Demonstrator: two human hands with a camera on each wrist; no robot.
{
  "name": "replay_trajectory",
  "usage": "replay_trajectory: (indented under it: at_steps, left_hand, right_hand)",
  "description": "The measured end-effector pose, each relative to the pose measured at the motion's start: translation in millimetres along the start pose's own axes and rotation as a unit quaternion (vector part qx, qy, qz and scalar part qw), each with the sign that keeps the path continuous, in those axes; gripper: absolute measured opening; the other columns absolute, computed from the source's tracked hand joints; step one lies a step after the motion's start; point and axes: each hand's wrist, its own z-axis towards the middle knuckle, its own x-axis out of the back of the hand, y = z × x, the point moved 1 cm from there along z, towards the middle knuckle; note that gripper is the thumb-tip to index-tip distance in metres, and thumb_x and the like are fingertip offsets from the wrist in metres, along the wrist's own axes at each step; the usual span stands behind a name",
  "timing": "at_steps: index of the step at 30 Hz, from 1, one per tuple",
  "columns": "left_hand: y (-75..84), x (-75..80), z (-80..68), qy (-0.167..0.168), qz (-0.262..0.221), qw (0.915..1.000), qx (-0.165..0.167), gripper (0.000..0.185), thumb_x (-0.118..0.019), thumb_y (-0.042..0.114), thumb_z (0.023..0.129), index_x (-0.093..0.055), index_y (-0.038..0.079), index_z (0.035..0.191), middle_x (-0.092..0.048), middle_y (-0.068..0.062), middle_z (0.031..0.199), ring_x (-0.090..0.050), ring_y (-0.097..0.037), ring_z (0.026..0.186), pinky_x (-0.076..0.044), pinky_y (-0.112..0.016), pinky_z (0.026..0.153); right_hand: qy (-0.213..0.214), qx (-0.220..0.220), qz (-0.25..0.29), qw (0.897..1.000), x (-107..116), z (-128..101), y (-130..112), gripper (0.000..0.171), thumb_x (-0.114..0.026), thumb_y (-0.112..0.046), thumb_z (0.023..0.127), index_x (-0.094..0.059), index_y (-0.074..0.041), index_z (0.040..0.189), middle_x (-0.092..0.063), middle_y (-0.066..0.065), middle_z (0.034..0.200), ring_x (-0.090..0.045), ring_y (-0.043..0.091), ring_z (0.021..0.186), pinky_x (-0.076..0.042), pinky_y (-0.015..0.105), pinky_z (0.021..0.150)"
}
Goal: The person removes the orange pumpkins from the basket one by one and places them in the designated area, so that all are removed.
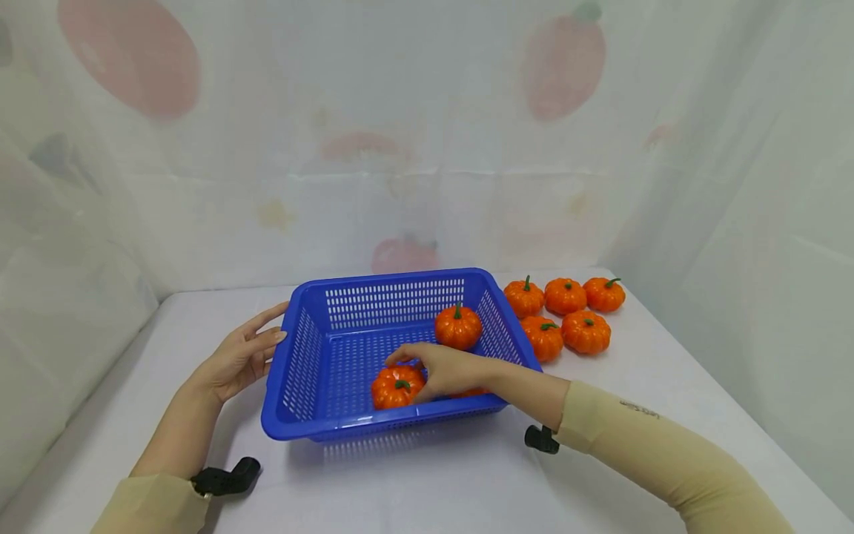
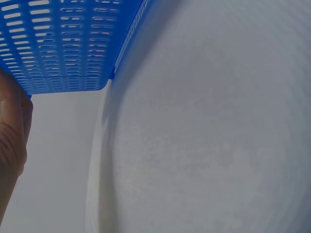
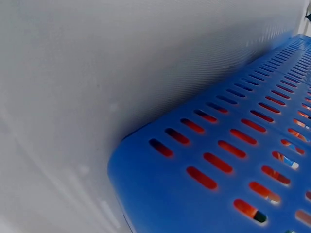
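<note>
Touching pumpkin (image 1: 396,388) in basket (image 1: 313,363), right hand (image 1: 445,369), left hand (image 1: 242,357) at rim

Left hand (image 1: 239,357): open, fingers straight and loosely spread, palm turned inward toward the right hand, wrist slightly bent back. Forearm bare, beige sleeve at the elbow, black strap mount on the wrist. Right hand (image 1: 445,371): palm down, fingers curved downward, reaching across toward the left. Right forearm bare near the wrist, beige sleeve behind; black mount under the wrist.
</note>
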Motion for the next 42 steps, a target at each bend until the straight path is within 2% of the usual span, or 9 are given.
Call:
replay_trajectory:
  at_steps: [6, 10, 20, 27, 35, 42]
  left_hand:
    - [-1.5, 1.4, 0.7, -0.005, -0.002, 1.0, -0.002, 0.065, -0.041, 0.008, 0.105, -0.006, 0.014, 0.16, -0.072, 0.004, 0.113, -0.074, -0.011, 0.092, -0.062, -0.028, 0.077]
    - [-1.4, 1.8, 0.7, -0.008, -0.004, 1.0, -0.002, 0.065, -0.04, 0.007, 0.105, -0.006, 0.014, 0.16, -0.072, 0.005, 0.113, -0.074, -0.01, 0.092, -0.062, -0.028, 0.077]
    - [0.7, 2.9, -1.1, -0.008, -0.009, 0.9999, -0.006, 0.064, -0.04, 0.007, 0.105, -0.007, 0.014, 0.16, -0.072, 0.004, 0.112, -0.074, -0.011, 0.092, -0.062, -0.028, 0.076]
    - [1.2, 2.6, -0.7, -0.006, -0.003, 1.0, -0.004, 0.065, -0.041, 0.009, 0.105, -0.007, 0.014, 0.16, -0.072, 0.004, 0.113, -0.074, -0.011, 0.093, -0.062, -0.028, 0.076]
    - [-0.9, 3.0, 0.7, -0.005, 0.004, 1.0, 0.0, 0.066, -0.041, 0.009, 0.105, -0.006, 0.014, 0.16, -0.072, 0.005, 0.113, -0.074, -0.01, 0.093, -0.062, -0.028, 0.078]
    - [-0.6, 1.6, 0.4, -0.008, 0.004, 1.0, 0.0, 0.066, -0.041, 0.009, 0.105, -0.006, 0.014, 0.16, -0.071, 0.005, 0.113, -0.074, -0.011, 0.093, -0.062, -0.028, 0.078]
  right_hand:
    - [0.003, 0.01, -0.049, 0.999, -3, 0, 0, 0.064, -0.074, -0.012, 0.087, -0.048, -0.023, 0.144, -0.048, 0.003, 0.15, -0.043, 0.024, 0.142, -0.038, 0.047, 0.119]
    - [0.001, 0.013, -0.071, 0.997, -4, 0, 1, 0.064, -0.074, -0.014, 0.087, -0.048, -0.027, 0.144, -0.05, 0.002, 0.149, -0.047, 0.023, 0.14, -0.04, 0.045, 0.117]
    - [-0.008, 0.025, -0.088, 0.996, -3, 4, 0, 0.062, -0.075, -0.018, 0.087, -0.046, -0.031, 0.14, -0.056, 0.001, 0.143, -0.055, 0.019, 0.13, -0.048, 0.038, 0.111]
    - [0.012, 0.047, -0.108, 0.993, -3, 5, -1, 0.06, -0.077, -0.022, 0.086, -0.047, -0.028, 0.138, -0.058, 0.001, 0.14, -0.054, 0.018, 0.131, -0.047, 0.036, 0.112]
    - [0.06, 0.053, -0.093, 0.992, -3, 0, -3, 0.061, -0.08, -0.027, 0.083, -0.05, -0.029, 0.137, -0.059, -0.001, 0.138, -0.054, 0.018, 0.13, -0.05, 0.039, 0.108]
    - [0.096, 0.054, -0.038, 0.993, 1, -7, -7, 0.067, -0.083, -0.03, 0.079, -0.051, -0.033, 0.138, -0.058, -0.001, 0.138, -0.054, 0.021, 0.128, -0.052, 0.048, 0.103]
